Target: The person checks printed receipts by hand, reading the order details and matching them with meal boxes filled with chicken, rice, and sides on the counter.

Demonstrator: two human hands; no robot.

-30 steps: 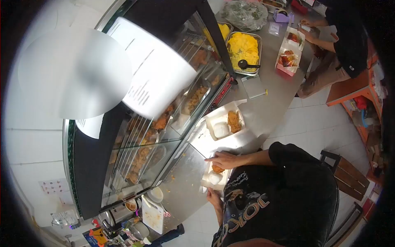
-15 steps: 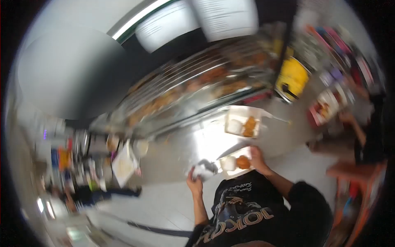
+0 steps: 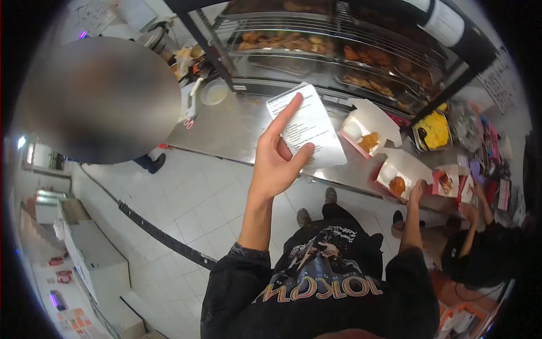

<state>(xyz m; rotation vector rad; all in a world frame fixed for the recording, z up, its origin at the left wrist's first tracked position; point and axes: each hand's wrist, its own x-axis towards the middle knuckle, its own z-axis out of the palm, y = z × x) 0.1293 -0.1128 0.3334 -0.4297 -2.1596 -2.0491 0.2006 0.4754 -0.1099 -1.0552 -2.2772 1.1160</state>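
My left hand (image 3: 274, 169) holds a small stack of printed order slips (image 3: 324, 138) up in front of me, index finger stretched across the sheets and thumb at their lower edge. Off to the right, my right hand (image 3: 416, 192) grips the near side of an open food box (image 3: 415, 165), which contains white rice and a piece of fried chicken (image 3: 397, 186). Beyond that box, a second open food box (image 3: 385, 120) rests on the steel counter (image 3: 226, 129) with rice and fried chicken (image 3: 370, 141) in it.
A glass display cabinet (image 3: 282, 65) with trays of cooked food stands behind the counter. At right are a container of yellow food (image 3: 436, 131) and another person's hands (image 3: 468, 210) beside red-and-white boxes (image 3: 446, 183). Red scissors (image 3: 188, 122) lie left, near a bowl (image 3: 215, 92).
My left hand has risen with the slips, which now face me spread out. My view has turned, and the box in my right hand now appears farther right, at the counter's edge.
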